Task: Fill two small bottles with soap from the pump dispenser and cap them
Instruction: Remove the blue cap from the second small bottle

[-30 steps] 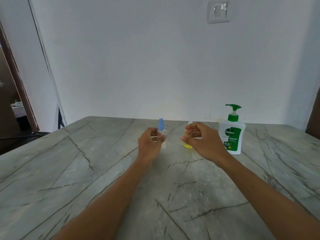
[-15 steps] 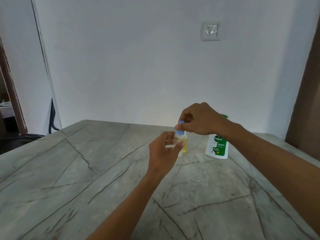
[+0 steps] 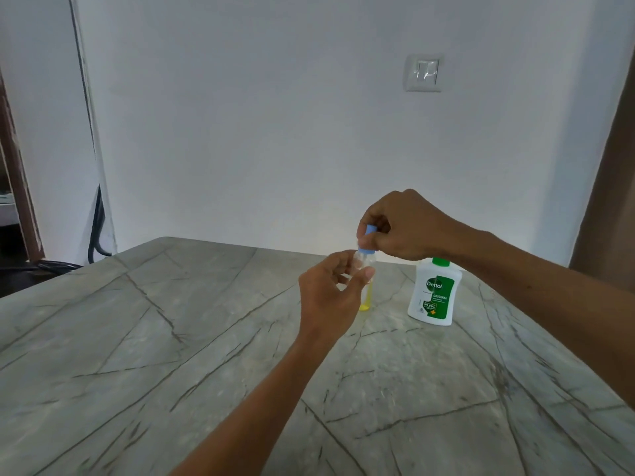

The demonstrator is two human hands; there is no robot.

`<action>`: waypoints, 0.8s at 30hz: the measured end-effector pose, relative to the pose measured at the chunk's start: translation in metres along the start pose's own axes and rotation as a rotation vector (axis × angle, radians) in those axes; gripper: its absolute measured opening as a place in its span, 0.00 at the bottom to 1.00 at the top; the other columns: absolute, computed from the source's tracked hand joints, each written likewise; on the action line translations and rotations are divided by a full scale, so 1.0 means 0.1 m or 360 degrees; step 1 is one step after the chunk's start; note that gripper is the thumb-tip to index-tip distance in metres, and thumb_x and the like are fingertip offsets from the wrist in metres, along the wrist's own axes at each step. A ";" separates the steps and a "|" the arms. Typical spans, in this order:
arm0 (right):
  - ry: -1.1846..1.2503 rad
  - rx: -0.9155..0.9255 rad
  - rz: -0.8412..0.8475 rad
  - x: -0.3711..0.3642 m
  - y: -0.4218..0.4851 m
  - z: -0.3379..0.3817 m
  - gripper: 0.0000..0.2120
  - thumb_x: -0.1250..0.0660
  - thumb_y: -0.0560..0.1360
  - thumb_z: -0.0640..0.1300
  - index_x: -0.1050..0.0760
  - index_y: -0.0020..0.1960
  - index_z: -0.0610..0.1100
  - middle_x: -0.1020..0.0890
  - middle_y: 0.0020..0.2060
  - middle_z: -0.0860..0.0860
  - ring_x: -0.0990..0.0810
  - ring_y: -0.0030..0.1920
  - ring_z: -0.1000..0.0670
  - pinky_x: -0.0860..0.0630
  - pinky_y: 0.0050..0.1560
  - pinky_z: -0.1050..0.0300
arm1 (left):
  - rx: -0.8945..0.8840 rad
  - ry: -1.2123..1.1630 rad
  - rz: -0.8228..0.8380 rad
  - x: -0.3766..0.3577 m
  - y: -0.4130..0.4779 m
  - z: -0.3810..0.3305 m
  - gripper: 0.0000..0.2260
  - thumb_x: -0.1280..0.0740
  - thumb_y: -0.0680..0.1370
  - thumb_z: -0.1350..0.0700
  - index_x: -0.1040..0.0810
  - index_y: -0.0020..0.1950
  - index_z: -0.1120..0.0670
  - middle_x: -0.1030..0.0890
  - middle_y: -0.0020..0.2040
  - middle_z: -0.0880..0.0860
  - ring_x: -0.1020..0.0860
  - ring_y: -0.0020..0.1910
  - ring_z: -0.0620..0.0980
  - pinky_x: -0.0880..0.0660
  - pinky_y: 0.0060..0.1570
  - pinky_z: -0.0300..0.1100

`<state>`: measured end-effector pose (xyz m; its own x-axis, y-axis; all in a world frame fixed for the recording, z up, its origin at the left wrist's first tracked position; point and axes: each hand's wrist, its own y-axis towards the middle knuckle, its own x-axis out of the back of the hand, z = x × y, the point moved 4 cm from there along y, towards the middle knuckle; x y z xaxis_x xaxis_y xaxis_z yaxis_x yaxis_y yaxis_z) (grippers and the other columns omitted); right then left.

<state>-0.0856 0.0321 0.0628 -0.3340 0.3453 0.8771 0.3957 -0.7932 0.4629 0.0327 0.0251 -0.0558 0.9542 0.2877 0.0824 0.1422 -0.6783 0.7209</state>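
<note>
My left hand (image 3: 328, 297) holds a small clear bottle (image 3: 365, 262) between thumb and fingers, just above the marble table (image 3: 171, 355). On top of that bottle sits a blue cap (image 3: 368, 240), which my right hand (image 3: 403, 225) pinches from above. A second small bottle with yellow liquid (image 3: 366, 301) stands on the table right behind my left thumb, its upper part hidden. The white and green Dettol pump dispenser (image 3: 434, 293) stands to the right; my right wrist covers its pump head.
The table runs back to a white wall with a light switch (image 3: 423, 73). A black cable (image 3: 96, 231) hangs at the table's far left corner beside a doorway. A brown door edge (image 3: 608, 166) stands at the right.
My right hand left the yellow bottle and came over to pinch the blue cap. My left hand kept its hold on the clear bottle. In the last half second little has moved.
</note>
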 end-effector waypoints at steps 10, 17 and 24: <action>0.0007 0.0085 0.0484 0.04 0.01 -0.03 0.19 0.26 0.68 0.57 0.24 0.57 0.56 0.21 0.51 0.62 0.20 0.49 0.59 0.24 0.50 0.63 | 0.0036 0.0007 0.0106 -0.02 -0.06 0.07 0.13 0.25 0.72 0.47 0.17 0.53 0.50 0.16 0.45 0.43 0.17 0.43 0.41 0.21 0.46 0.32; -0.0284 0.0187 0.0622 0.01 0.09 0.06 0.09 0.28 0.72 0.55 0.19 0.47 0.50 0.17 0.35 0.58 0.20 0.36 0.63 0.26 0.44 0.64 | 0.0074 -0.0027 0.0121 -0.02 -0.06 0.09 0.11 0.25 0.71 0.46 0.21 0.51 0.45 0.19 0.43 0.37 0.19 0.42 0.35 0.24 0.40 0.26; -0.0396 0.0187 0.0560 0.05 0.15 0.09 0.18 0.30 0.69 0.63 0.20 0.50 0.51 0.18 0.43 0.58 0.21 0.40 0.61 0.30 0.42 0.65 | 0.0131 -0.0060 0.0092 -0.01 -0.05 0.10 0.12 0.24 0.70 0.46 0.22 0.50 0.45 0.19 0.43 0.37 0.19 0.41 0.34 0.25 0.39 0.25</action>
<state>-0.0735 0.0266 0.0755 0.0486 0.1858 0.9814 0.5478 -0.8266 0.1294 0.0342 0.0213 -0.0667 0.9704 0.2221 0.0950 0.1066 -0.7465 0.6568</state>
